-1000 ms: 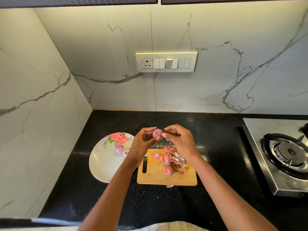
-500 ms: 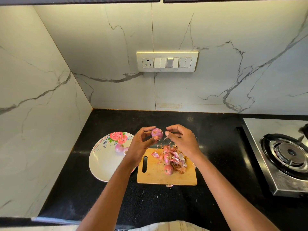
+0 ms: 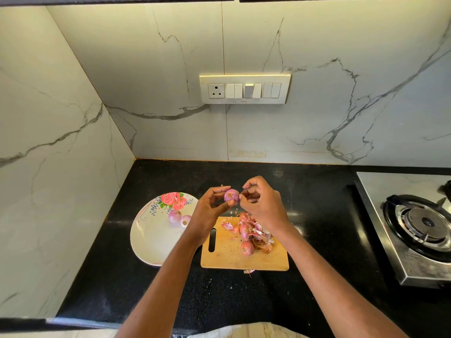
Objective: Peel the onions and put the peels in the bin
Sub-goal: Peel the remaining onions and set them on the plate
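Head view: small red onion [image 3: 231, 196] is gripped by left hand [image 3: 211, 211].
Change: right hand [image 3: 262, 203], at 3 o'clock, is brought back, pinching skin.
Meaning: peeling unfinished.

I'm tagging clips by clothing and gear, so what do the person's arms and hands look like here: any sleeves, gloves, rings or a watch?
Both forearms are bare up to the bottom edge of the picture, with no sleeves in view. The left hand and right hand wear no gloves, and no rings, watch or bracelet show. A strip of pale striped cloth at the bottom edge is probably the person's clothing.
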{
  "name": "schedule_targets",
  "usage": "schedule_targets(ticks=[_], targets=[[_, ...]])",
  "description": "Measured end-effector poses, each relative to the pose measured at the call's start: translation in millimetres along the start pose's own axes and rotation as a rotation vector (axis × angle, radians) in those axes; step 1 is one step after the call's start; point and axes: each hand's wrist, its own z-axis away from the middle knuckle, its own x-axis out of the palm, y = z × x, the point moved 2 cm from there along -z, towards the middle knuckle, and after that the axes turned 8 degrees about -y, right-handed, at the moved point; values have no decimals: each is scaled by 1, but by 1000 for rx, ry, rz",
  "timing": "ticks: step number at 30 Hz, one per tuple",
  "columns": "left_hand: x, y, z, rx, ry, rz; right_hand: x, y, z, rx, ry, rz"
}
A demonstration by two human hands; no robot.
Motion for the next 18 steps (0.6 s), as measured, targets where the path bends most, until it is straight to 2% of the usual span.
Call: schedule_targets(ticks=[5,10,15,18], targets=[[2,3,2,-7,-18,70,-12,16,-1,75,64,19],[-3,5,6,-25,-36,218,-14,30,-3,153,29,90],[-1,5,1,-63,-50,325,-10,26,-5,110,-83,128],[2,9,1,-47,-39,272,-9,11,-6,53,-108,42]])
